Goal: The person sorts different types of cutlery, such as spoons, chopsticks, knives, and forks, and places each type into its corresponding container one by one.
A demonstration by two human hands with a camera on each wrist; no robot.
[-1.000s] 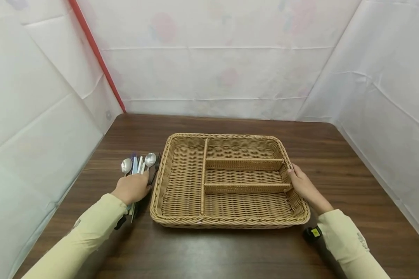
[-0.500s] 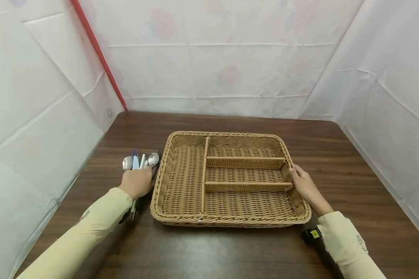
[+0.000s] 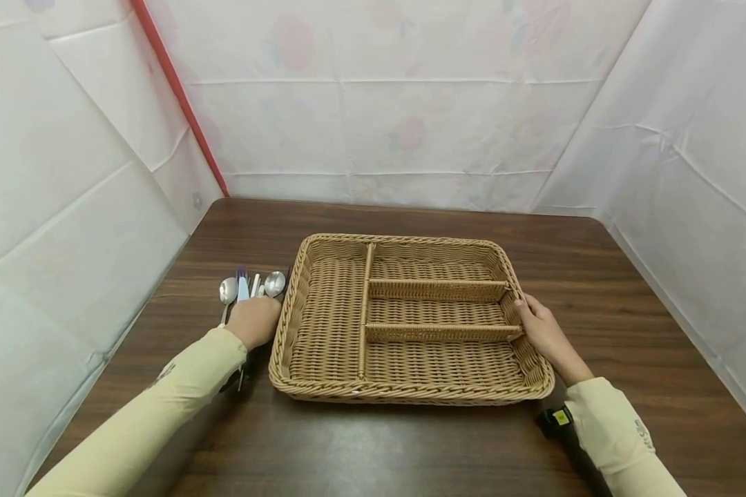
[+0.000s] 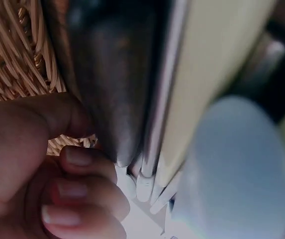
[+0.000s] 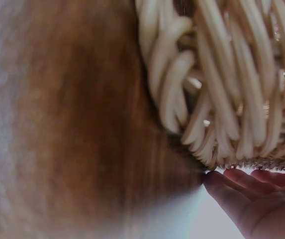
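In the head view, a wicker basket (image 3: 362, 310) with dividers lies on the table. My left hand (image 3: 255, 322) is just left of it, over a bundle of cutlery: two spoons (image 3: 275, 284), a knife with a pale blue blade (image 3: 243, 288) and white-handled pieces. A dark fork, mostly hidden, lies along the basket's left side. In the left wrist view, thumb and curled fingers (image 4: 87, 196) pinch at a dark handle (image 4: 113, 84), seemingly the fork's. My right hand (image 3: 542, 333) grips the basket's right rim, thumb on top; its fingers (image 5: 232, 191) touch the outer wall in the right wrist view.
The brown wooden table (image 3: 373, 449) extends around the basket. White sheeting (image 3: 379, 138) hangs behind and on both sides, with a red strip (image 3: 180, 96) at the back left corner. Each wrist wears a dark strapped device (image 3: 553, 421).
My left hand has shifted right and slightly up, closer to the basket, and the dark fork shows less beside the rim. The right hand keeps its hold on the basket.
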